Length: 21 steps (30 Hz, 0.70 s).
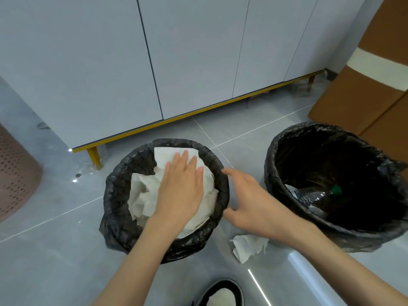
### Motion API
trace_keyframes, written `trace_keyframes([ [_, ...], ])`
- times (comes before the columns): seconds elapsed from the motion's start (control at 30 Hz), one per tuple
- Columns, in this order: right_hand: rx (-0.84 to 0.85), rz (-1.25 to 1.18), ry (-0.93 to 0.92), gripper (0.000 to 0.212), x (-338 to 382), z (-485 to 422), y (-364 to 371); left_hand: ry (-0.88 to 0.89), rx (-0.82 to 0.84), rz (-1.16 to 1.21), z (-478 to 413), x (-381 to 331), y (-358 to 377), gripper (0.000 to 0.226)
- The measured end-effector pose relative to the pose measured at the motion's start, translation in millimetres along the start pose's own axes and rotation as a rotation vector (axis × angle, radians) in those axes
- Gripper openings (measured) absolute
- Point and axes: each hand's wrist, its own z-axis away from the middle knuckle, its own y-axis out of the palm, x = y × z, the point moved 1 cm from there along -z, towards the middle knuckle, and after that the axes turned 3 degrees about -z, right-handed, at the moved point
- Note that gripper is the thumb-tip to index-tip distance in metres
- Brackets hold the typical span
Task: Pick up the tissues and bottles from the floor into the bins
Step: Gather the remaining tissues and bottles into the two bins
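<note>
Two bins lined with black bags stand on the grey tiled floor. The left bin (pixel 123 180) is full of crumpled white tissues (pixel 141 195). My left hand (pixel 180 186) lies flat on those tissues with straight fingers, pressing on them. My right hand (pixel 249 202) hovers with spread fingers just right of that bin's rim, holding nothing. The right bin (pixel 276 155) holds a crushed clear plastic bottle (pixel 313 196) with a green cap. One crumpled tissue (pixel 247 246) lies on the floor between the bins, below my right wrist.
White cabinets on yellow legs (pixel 95 155) run behind the bins. Brown cardboard boxes (pixel 362 91) stand at the right. A brown perforated basket (pixel 15 173) sits at the left edge. A shoe (pixel 220 292) shows at the bottom.
</note>
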Motion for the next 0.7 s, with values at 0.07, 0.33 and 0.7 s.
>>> trace_keyframes([
  [0.07,-0.026,0.010,0.086,0.059,-17,18,14,-0.026,0.120,-0.108,-3,4,18,0.051],
  [0.33,0.271,0.204,0.315,0.050,-116,34,96,-0.014,0.605,-0.281,-12,44,81,0.053],
  [0.7,0.137,0.261,0.414,0.021,-162,44,141,-0.024,0.768,-0.423,-24,42,101,0.057],
])
